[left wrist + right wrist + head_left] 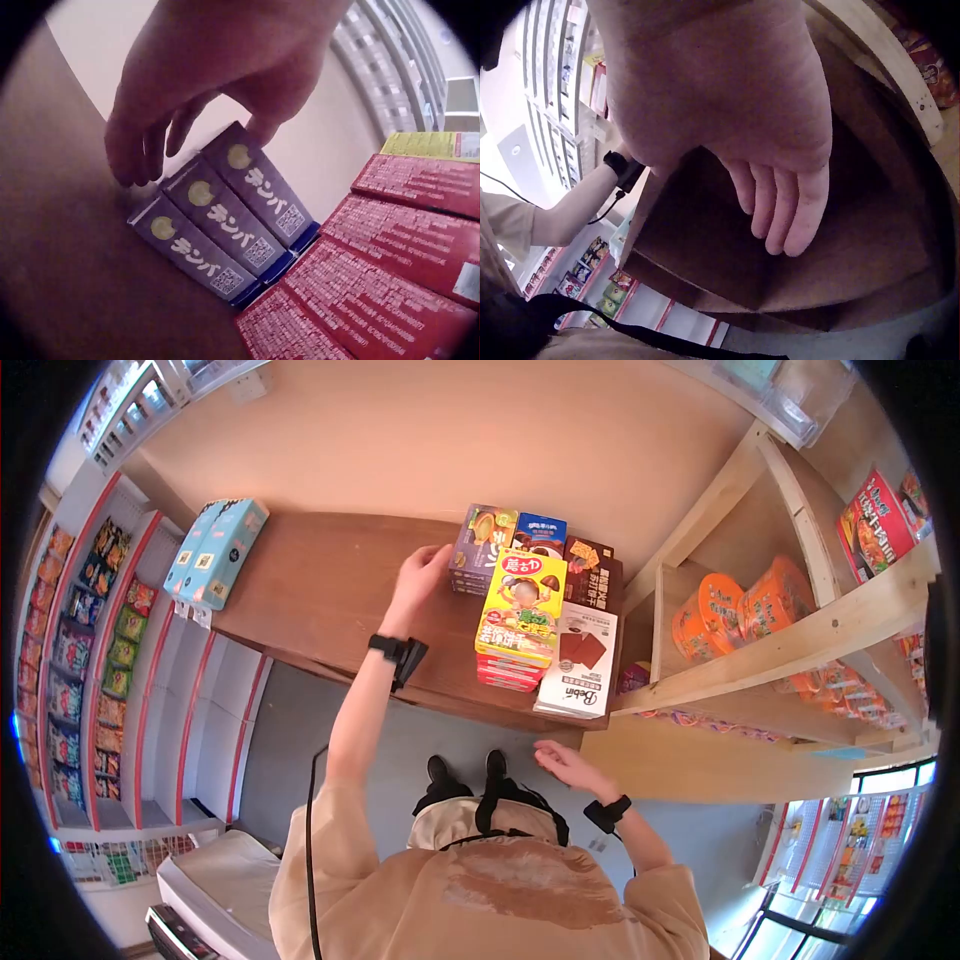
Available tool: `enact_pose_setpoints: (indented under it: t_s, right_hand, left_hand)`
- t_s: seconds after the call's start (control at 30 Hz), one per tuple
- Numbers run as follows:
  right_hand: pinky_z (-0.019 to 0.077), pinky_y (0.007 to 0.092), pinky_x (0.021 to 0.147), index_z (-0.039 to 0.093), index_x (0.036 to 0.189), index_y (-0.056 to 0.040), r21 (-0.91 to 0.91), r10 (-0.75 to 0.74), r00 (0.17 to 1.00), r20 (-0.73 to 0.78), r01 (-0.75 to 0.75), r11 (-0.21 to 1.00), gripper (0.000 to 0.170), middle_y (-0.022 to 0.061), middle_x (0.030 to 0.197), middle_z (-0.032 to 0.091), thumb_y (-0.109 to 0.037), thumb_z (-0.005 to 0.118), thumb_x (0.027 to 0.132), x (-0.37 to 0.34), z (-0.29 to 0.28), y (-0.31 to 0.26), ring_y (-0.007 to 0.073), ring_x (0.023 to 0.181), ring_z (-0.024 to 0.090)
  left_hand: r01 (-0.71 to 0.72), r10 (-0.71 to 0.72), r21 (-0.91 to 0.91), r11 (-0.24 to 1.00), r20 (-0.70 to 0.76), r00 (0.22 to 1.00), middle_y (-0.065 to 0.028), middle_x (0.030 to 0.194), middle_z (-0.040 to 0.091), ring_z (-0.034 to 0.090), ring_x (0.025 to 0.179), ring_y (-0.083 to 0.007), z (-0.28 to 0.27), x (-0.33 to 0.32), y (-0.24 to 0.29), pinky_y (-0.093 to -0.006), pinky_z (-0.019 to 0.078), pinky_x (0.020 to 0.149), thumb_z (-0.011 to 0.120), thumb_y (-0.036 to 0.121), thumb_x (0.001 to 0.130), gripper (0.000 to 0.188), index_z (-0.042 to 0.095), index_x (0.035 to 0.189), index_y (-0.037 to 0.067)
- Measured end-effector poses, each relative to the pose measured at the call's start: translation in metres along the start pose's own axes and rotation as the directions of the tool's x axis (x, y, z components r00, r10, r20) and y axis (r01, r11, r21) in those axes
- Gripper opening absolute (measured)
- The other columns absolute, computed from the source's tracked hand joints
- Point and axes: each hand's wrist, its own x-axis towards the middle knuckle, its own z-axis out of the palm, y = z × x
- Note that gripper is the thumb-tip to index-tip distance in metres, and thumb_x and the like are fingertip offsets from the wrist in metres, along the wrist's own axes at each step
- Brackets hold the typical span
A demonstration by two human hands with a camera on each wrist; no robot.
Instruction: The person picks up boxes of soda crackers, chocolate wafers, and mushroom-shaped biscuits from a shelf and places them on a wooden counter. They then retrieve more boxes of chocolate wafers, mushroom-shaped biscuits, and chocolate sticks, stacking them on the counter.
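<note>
My left hand (423,572) is at the left side of a stack of purple snack boxes (482,540). In the left wrist view, its loosely bent fingers (154,150) reach down beside the ends of three stacked purple boxes (217,199), and the thumb lies at the top box's corner. Beside that stack stand a blue box (541,530) and a dark brown biscuit box (590,565). Nearer me are a stack of yellow-topped boxes (521,600) with red sides and a white box (580,660). My right hand (572,768) hangs relaxed before the table's front edge, holding nothing.
Light blue boxes (215,555) stand at the left end of the brown table (330,575). On the right, a wooden shelf (740,650) carries orange tubs (708,618). Racks of snack packets (75,635) line the left side. A wall (450,440) rises behind the table.
</note>
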Motion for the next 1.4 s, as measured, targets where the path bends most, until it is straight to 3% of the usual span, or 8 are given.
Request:
enact_pose_setpoints:
  t_s: [0.17, 0.3, 0.5, 0.57, 0.9, 1.07, 1.13, 1.4]
  right_hand:
    - [0.0471, 0.028, 0.08, 0.046, 0.124, -0.001, 0.031, -0.054, 0.997, 0.061, 0.053, 0.998, 0.051, 0.0107, 0.106, 0.06, -0.038, 0.055, 0.091, 0.001, -0.009, 0.036, 0.016, 0.094, 0.057]
    - [0.0485, 0.0298, 0.079, 0.046, 0.124, -0.0009, -0.027, -0.01, 0.989, 0.147, 0.014, 1.0, 0.054, 0.0126, 0.108, 0.059, -0.04, 0.057, 0.089, -0.002, -0.009, 0.042, 0.0185, 0.096, 0.057]
    - [0.0487, 0.0327, 0.079, 0.051, 0.118, 0.0015, -0.185, -0.014, 0.993, 0.115, 0.035, 0.982, 0.058, 0.0174, 0.105, 0.062, -0.046, 0.059, 0.086, -0.009, -0.008, 0.066, 0.0247, 0.094, 0.06]
    - [0.0487, 0.033, 0.079, 0.053, 0.116, 0.002, -0.207, -0.023, 0.997, 0.077, 0.038, 0.978, 0.058, 0.0181, 0.102, 0.063, -0.047, 0.058, 0.085, -0.018, -0.008, 0.074, 0.0258, 0.094, 0.061]
    - [0.0487, 0.0335, 0.08, 0.059, 0.106, 0.0003, -0.272, 0.012, 0.994, -0.111, -0.042, 0.961, 0.054, 0.0165, 0.098, 0.065, -0.05, 0.055, 0.086, -0.128, -0.021, 0.209, 0.0251, 0.092, 0.062]
    - [0.0485, 0.034, 0.081, 0.059, 0.107, -0.0001, -0.262, 0.203, 0.978, -0.052, -0.209, 0.942, 0.054, 0.0171, 0.103, 0.064, -0.05, 0.056, 0.085, -0.219, -0.036, 0.272, 0.0261, 0.094, 0.062]
    - [0.0487, 0.0349, 0.081, 0.059, 0.108, -0.0002, -0.374, 0.265, 0.964, -0.033, -0.258, 0.891, 0.054, 0.0166, 0.103, 0.064, -0.049, 0.056, 0.085, -0.237, -0.051, 0.296, 0.0271, 0.093, 0.062]
    - [0.0491, 0.0373, 0.073, 0.061, 0.105, -0.0004, -0.335, 0.351, 0.932, -0.093, -0.361, 0.871, 0.056, 0.0157, 0.091, 0.066, -0.051, 0.055, 0.083, -0.244, -0.11, 0.371, 0.0256, 0.085, 0.063]
  left_hand:
    - [-0.177, 0.201, 0.103, 0.979, -0.336, 0.92, -0.0061, 0.079, 0.064, 0.056, 0.071, -0.0092, -0.034, -0.128, 0.02, -0.0239, 0.0455, 0.066, 0.061, 0.018, 0.088, 0.02, 0.062, 0.092, -0.002]
    - [-0.136, 0.299, 0.34, 0.931, -0.491, 0.818, -0.0056, 0.067, 0.059, 0.052, 0.061, -0.0096, -0.024, -0.247, -0.002, -0.0263, 0.0444, 0.058, 0.061, 0.012, 0.086, 0.014, 0.06, 0.082, -0.001]
    - [0.164, -0.049, 0.521, 0.838, -0.227, 0.973, -0.0153, 0.075, 0.063, 0.061, 0.067, -0.0288, 0.004, -0.373, -0.085, -0.036, 0.0488, 0.062, 0.062, 0.019, 0.082, 0.018, 0.063, 0.084, 0.001]
    - [0.12, -0.08, 0.664, 0.738, -0.09, 0.993, -0.0159, 0.08, 0.064, 0.062, 0.072, -0.0316, 0.01, -0.406, -0.134, -0.0406, 0.0499, 0.065, 0.061, 0.026, 0.083, 0.024, 0.063, 0.088, 0.003]
    - [0.086, -0.309, 0.7, 0.709, 0.199, 0.93, -0.0166, 0.087, 0.065, 0.062, 0.082, -0.0352, 0.085, -0.533, -0.218, -0.0429, 0.0506, 0.073, 0.058, 0.032, 0.083, 0.029, 0.063, 0.092, 0.005]
    - [0.168, -0.305, 0.653, 0.738, 0.102, 0.947, -0.0167, 0.085, 0.066, 0.063, 0.082, -0.0348, 0.135, -0.619, -0.229, -0.0428, 0.0507, 0.072, 0.059, 0.032, 0.082, 0.029, 0.064, 0.089, 0.004]
    - [0.347, -0.414, 0.586, 0.732, -0.022, 0.91, -0.016, 0.082, 0.067, 0.064, 0.079, -0.0339, 0.149, -0.653, -0.222, -0.0414, 0.0514, 0.071, 0.059, 0.031, 0.082, 0.029, 0.065, 0.087, 0.004]
    - [0.483, -0.434, 0.531, 0.696, -0.223, 0.873, -0.0162, 0.079, 0.067, 0.065, 0.077, -0.0329, 0.202, -0.763, -0.217, -0.0398, 0.0517, 0.071, 0.061, 0.029, 0.08, 0.027, 0.066, 0.085, 0.003]
